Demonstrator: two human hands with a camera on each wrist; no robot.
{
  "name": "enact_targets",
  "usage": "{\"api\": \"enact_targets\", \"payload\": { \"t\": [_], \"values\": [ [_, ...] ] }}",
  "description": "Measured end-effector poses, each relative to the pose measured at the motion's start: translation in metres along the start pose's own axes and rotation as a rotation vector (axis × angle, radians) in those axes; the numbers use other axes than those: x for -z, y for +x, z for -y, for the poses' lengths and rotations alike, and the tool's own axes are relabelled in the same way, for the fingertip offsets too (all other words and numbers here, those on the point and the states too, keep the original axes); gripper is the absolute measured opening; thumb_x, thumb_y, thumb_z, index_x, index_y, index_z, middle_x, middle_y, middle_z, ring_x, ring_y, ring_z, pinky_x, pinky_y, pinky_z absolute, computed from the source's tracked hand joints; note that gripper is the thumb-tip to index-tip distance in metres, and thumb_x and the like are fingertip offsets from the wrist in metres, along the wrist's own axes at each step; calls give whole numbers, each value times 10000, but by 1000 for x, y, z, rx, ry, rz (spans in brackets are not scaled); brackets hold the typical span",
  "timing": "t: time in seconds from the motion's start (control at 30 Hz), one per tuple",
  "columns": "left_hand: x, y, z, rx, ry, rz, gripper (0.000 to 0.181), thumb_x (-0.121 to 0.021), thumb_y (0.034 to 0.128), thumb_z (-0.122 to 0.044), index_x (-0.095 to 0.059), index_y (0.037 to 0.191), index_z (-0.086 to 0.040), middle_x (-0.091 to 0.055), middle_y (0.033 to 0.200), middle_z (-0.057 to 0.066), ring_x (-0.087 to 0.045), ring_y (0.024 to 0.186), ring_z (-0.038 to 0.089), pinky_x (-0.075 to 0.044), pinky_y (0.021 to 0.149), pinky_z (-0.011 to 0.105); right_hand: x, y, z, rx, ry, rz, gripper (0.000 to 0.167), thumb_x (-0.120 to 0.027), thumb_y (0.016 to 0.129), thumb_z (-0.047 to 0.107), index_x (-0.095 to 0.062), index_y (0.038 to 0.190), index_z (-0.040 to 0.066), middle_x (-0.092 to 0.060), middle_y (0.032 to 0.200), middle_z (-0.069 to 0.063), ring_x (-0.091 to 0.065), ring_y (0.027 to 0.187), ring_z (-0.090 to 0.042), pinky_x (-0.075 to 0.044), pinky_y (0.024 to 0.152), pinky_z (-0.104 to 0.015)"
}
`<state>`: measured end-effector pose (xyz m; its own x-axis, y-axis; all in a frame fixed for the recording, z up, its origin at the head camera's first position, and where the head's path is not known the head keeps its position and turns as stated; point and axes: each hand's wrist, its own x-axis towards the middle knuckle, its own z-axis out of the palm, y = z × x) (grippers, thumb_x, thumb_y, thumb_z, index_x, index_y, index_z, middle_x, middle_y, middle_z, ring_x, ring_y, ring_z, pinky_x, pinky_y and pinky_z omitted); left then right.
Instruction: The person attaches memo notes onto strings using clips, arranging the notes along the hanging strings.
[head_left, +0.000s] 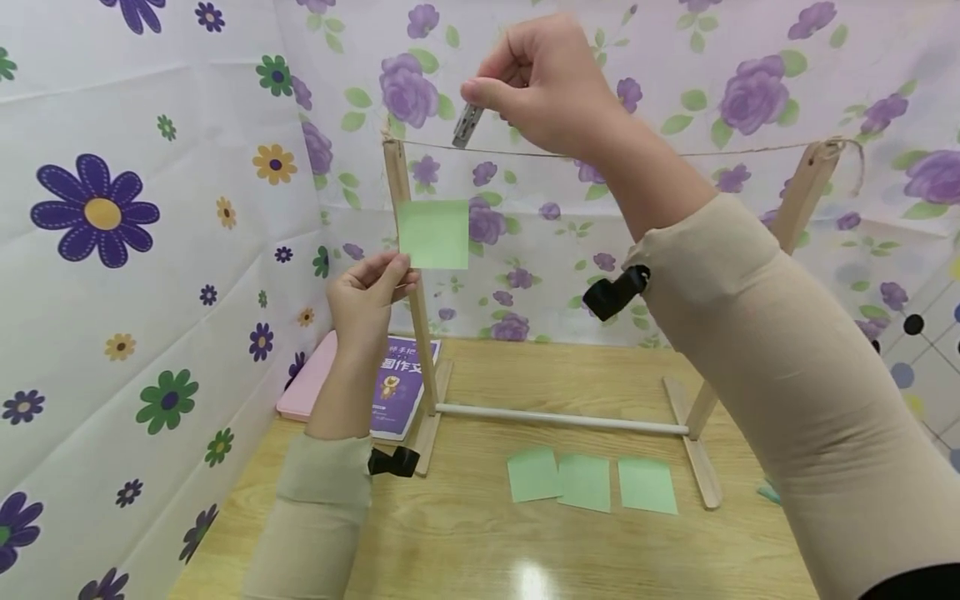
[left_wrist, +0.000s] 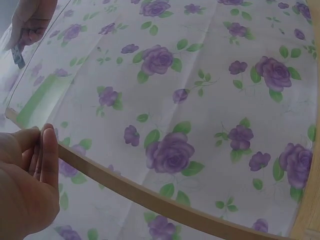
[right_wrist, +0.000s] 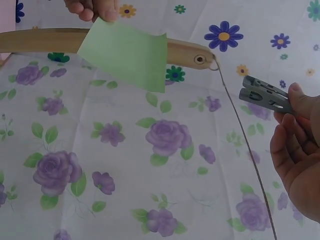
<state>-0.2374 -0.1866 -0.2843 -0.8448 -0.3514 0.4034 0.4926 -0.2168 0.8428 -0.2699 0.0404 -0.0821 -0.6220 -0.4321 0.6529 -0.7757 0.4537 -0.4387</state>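
- A green paper square [head_left: 435, 235] is held up at the left, lower than the string and in front of the left wooden post [head_left: 422, 333].
- The left hand [head_left: 367, 287] pinches its lower left corner between thumb and fingers.
- The right hand [head_left: 551, 83] pinches a grey clothespin [head_left: 467, 127], apart from the paper and near the left part of the string [head_left: 517, 153].
- The string runs between the tops of the left and right wooden posts; a white rod [head_left: 562, 418] joins them low down.
- Three more green paper squares [head_left: 585, 482] lie on the near tabletop [head_left: 420, 533].
- Far left, a purple book [head_left: 401, 387] lies beside a pink object [head_left: 307, 383].
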Motion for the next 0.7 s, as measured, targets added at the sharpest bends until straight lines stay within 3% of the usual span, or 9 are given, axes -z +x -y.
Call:
{"api": "enact_targets", "payload": {
  "t": [0.27,0.47,0.7],
  "values": [
    [-3,6,-7,9,0,-10,185,-783,893,-82,-723,990,65,-722,858,108,-735,707,158,-634,727,276,-17,19,1,-30,-24,34,244,-693,974,279,-713,971,35,-664,840,16,-568,726,-130,-501,705,-227],
    [-6,13,-15,-31,25,-19,158,-799,885,-111,-740,951,19,-707,831,116,-731,690,160,-636,702,275,-23,29,4,-31,-104,66,285,-686,969,331,-723,993,50,-648,846,36,-578,751,-92,-514,748,-201],
    [-11,22,-24,-63,-29,2,158,-793,887,-81,-737,949,53,-722,794,112,-723,654,152,-637,666,273,-24,37,11,-7,-193,156,292,-669,982,342,-745,973,60,-646,877,-8,-557,764,-107,-504,740,-203]
  ]
}}
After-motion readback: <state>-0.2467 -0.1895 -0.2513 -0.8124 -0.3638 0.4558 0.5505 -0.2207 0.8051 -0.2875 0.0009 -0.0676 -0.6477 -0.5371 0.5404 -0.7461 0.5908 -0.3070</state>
